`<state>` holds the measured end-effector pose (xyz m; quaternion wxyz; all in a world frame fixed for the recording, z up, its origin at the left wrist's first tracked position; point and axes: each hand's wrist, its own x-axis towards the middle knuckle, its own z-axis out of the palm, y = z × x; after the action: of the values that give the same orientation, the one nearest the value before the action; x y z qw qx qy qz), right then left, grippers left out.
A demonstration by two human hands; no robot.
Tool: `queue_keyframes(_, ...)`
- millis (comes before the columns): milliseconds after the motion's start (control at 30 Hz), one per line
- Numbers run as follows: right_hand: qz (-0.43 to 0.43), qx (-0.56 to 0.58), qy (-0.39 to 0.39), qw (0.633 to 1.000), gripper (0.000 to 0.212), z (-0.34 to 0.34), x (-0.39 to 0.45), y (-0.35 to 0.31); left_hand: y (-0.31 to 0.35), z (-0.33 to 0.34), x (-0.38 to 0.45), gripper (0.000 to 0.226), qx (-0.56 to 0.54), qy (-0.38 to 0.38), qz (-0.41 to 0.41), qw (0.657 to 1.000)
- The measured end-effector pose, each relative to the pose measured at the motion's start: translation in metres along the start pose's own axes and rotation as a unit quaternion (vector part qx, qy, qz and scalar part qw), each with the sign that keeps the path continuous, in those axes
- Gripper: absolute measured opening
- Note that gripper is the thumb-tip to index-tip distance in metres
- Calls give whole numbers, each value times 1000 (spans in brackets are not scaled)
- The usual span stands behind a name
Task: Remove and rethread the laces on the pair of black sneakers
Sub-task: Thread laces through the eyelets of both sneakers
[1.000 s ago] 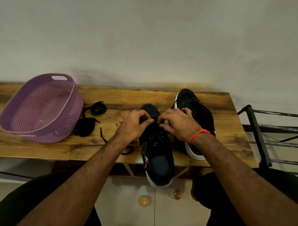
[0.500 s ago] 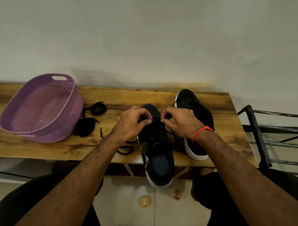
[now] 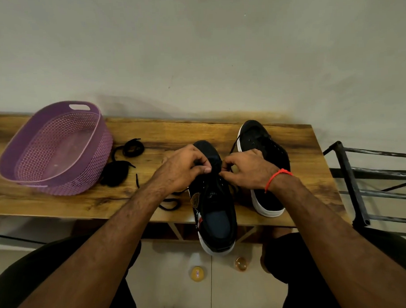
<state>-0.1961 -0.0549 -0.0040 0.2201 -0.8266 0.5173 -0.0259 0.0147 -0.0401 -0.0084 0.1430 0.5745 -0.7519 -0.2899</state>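
Near sneaker: black low-top sneaker with white sole [image 3: 214, 213], at the wooden table [image 3: 219, 132]'s front edge, heel overhanging toward the person, long axis running front to back.
Far sneaker: second black sneaker [image 3: 264, 156], just beside it toward the right edge, eyelets bare.
Lace in work: black lace [image 3: 217, 165] at the near sneaker's toe-end eyelets, directly between both hands.
Left hand [image 3: 186, 168]: fingers curled, pinching the lace.
Right hand [image 3: 246, 170]: fingertips pinched at the lace; equally near.
Judged step: rethreading, early.
Spare laces: black coiled laces [image 3: 124, 161] beside purple perforated plastic basket [image 3: 54, 149], left end.
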Motion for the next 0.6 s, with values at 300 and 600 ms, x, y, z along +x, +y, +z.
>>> queue_keyframes(300, 3, 21, 8, 1000, 11, 0, -2, 1, 1, 6, 0, 9, -68, 3, 4, 998)
queue_keyframes(600, 9, 47, 14, 999, 13, -1, -4, 1, -15, -10, 0, 2, -87, -38, -58, 994)
